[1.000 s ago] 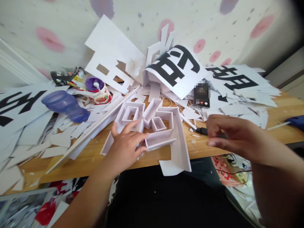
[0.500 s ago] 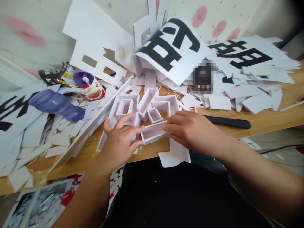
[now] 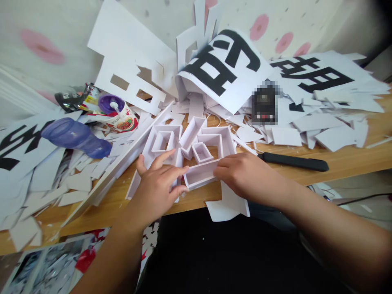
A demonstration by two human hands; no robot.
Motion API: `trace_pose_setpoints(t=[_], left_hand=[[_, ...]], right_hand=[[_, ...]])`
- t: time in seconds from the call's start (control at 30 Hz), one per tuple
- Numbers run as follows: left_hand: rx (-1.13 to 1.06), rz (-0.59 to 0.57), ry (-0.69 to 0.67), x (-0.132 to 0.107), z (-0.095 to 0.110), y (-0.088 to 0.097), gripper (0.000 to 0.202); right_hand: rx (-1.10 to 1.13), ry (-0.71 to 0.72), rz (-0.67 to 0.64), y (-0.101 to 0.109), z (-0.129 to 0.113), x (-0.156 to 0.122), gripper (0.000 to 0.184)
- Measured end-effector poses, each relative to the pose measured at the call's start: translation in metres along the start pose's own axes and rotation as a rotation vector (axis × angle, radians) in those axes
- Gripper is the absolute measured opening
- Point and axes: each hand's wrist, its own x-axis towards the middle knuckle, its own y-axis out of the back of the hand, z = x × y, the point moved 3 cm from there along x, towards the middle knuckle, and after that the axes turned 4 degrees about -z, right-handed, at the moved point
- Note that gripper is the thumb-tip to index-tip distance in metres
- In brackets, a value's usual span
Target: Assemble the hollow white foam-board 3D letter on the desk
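Hands meet the two ends of a long, white, open-topped trough that looks like foam board [image 3: 200,174], which lies near the front edge of the pale wooden bench [image 3: 186,207]. The left hand [image 3: 157,183] is spread, its index finger and thumb touching the trough's left end; whether they pinch it cannot be told. The right hand [image 3: 241,173] has its fingers bunched, apparently pinching the wall at the right end. Just beyond the trough stands a small white rectangular box [image 3: 202,152], among other thin-walled white compartments.

Uneven pressure from the two hands could bow the thin walls or open a corner joint. A white flat cut panel [image 3: 226,203] reaches past the bench edge, so a brush from the person's lap could tip the whole piece. A long black handle [image 3: 295,162] lies just beyond the right forearm, where a careless sweep could knock it.

The trough's right end and the right fingertips are hidden behind the knuckles. Whether the pale strip [image 3: 245,145] by the handle's end belongs to it is hard to make out. A black device [image 3: 263,105] is pixelated, and a printed white sheet at far left [image 3: 18,143] is cut off.
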Motion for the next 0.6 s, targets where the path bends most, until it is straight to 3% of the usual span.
trace_pose_setpoints(t=[0.6], left_hand=[[-0.034,0.034,-0.011,-0.0009,-0.0012,-0.0042,0.025]], right_hand=[[0.057,0.019,0.059,-0.0035,0.002,0.0001,0.023]])
